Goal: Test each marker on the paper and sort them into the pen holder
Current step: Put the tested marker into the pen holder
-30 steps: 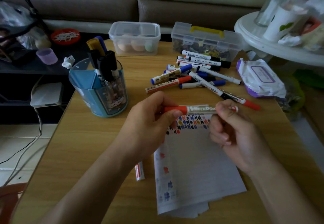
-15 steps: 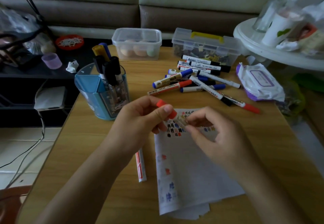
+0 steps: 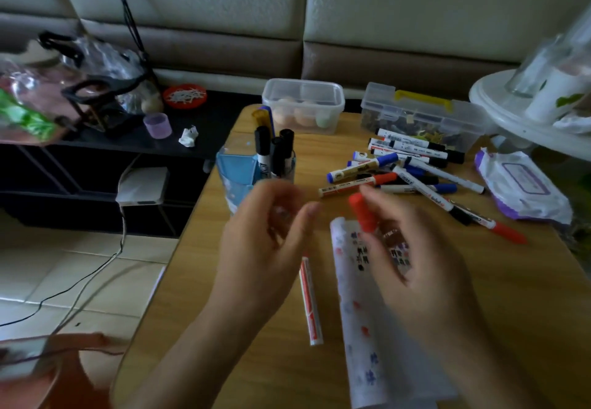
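Motion blur smears both of your hands, so the outlines of the fingers are soft. Your left hand [image 3: 265,248] covers the near side of the blue pen holder [image 3: 238,173], which stands by the left edge of the worktop [image 3: 224,312] with black markers [image 3: 263,149] upright in it. Your right hand [image 3: 422,268] hides nearly all the barrel of the red-capped marker [image 3: 363,213]; only the capped end shows. It also covers part of the test paper [image 3: 367,338], whose near edge is cut off by the frame.

The red-capped marker is above the far end of the paper, its long axis tilted, with the cap up and leaning toward the far left corner. A white marker with a red label [image 3: 309,306] lies flat between your hands, lengthwise from far to near, just left of the paper.

Your left fingers are loosely curled with the thumb apart from them, and nothing shows between them. Your right fingers are curled around the red-capped marker, gripping it below the cap. A pile of loose markers [image 3: 399,168] lies toward the far right.
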